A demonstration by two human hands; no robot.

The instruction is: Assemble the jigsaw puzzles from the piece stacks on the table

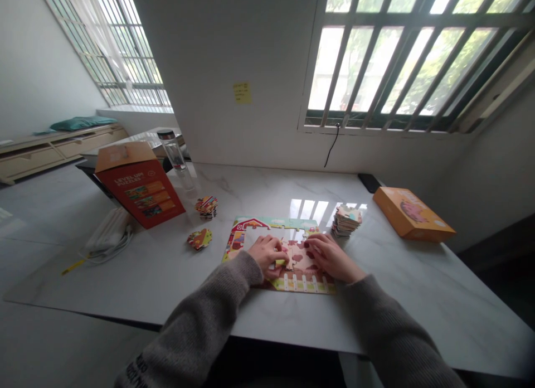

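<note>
A colourful jigsaw puzzle with a red barn and a white fence lies flat on the white marble table, its middle partly unfilled. My left hand rests on the puzzle with fingers curled, pinching a small puzzle piece against the picture. My right hand lies flat on the puzzle's right part, fingers stretched toward the same spot. A stack of loose pieces stands just beyond my right hand.
A red-orange puzzle box stands at the left, with a clear bottle behind it. Two small piles of pieces lie near it. An orange box sits at the right. White cables lie at the left edge.
</note>
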